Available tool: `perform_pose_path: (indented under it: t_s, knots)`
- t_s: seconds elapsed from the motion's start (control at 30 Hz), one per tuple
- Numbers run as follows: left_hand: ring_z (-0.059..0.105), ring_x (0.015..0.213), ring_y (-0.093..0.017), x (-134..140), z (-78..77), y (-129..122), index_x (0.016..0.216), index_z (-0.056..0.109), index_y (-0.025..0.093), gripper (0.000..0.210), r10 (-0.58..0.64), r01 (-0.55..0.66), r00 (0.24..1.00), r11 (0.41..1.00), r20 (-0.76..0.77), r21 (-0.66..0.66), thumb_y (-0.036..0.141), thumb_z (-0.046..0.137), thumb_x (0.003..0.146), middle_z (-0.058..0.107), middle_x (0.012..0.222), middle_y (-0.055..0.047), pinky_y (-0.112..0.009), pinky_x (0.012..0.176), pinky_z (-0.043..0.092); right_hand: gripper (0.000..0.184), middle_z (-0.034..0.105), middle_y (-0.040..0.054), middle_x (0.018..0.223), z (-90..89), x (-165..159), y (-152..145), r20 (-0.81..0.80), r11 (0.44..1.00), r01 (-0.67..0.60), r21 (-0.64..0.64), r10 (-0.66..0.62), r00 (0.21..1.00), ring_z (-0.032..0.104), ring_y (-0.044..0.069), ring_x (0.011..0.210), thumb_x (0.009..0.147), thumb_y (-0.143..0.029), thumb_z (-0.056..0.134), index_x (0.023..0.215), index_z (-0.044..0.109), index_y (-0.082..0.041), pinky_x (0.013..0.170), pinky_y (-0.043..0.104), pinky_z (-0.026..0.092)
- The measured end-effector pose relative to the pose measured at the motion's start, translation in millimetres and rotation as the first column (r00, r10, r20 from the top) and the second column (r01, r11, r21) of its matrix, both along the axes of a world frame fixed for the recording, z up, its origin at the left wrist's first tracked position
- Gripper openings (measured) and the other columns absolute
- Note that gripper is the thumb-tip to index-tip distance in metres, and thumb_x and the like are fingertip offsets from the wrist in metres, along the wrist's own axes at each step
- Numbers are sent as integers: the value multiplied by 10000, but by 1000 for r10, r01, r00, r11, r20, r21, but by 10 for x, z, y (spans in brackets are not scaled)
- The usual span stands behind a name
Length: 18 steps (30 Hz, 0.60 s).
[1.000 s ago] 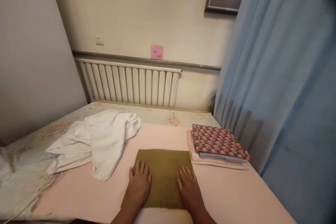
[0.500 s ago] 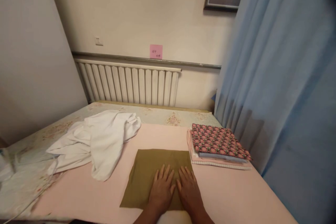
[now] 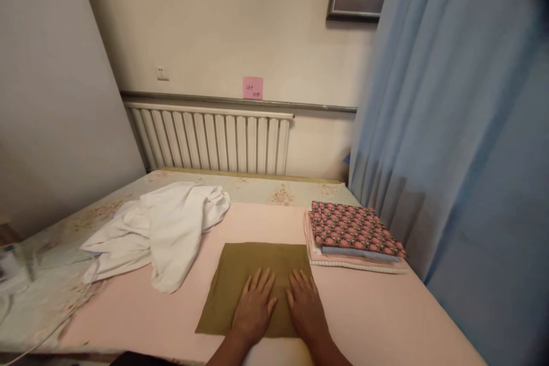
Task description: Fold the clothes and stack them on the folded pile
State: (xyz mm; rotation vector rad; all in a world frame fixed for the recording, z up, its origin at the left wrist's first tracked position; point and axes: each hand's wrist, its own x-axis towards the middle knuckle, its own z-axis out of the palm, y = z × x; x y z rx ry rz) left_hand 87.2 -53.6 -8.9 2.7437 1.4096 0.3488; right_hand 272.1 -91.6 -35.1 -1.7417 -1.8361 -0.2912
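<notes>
An olive-brown cloth, roughly square, lies flat on a pink sheet. My left hand rests palm down on its middle, fingers outstretched. On the cloth's right side, my right hand also lies flat with its fingers a little apart. Neither hand grips anything; a strip of cloth shows between them. Part of the cloth is hidden under both hands.
A crumpled white cloth lies to the left. Folded fabrics, topped by a red patterned cloth, are stacked at right beside a blue curtain. A radiator stands behind the floral cover. A cord runs along the left.
My left hand has slid a little to the left across the olive-brown cloth, widening the space between my hands. My right hand stays nearly in place. The camera view has shifted slightly.
</notes>
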Motion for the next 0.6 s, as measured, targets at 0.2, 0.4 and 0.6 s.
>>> perform_pose_path:
  t_s: [0.2,0.4,0.6]
  knots:
    - [241,1437,-280,-132,-10,16,1497,269,273,556,4,-4,1000,1000,3,1,430,334,968,298,1564,-21,-512,1144,267,356,569,85,1355,32,-2,-24,-9,1000,2,-17,-2,1000,445,264,1318,956,-251,423,1257,602,-186,1121,453,289]
    - [256,1433,-263,-331,24,51,1492,284,274,559,29,-29,999,1000,-12,1,448,347,964,334,1550,-35,-496,1144,260,377,551,85,1376,5,26,-10,11,998,-8,-55,8,1000,445,272,1315,956,-255,413,1281,589,-180,1110,463,308]
    - [270,1428,-256,-662,28,144,1469,345,258,548,104,-104,994,995,-16,-4,481,325,969,349,1541,-39,-468,1140,263,400,548,90,1378,2,47,1,37,997,-24,-69,27,999,454,278,1305,939,-259,426,1303,570,-172,1097,468,324]
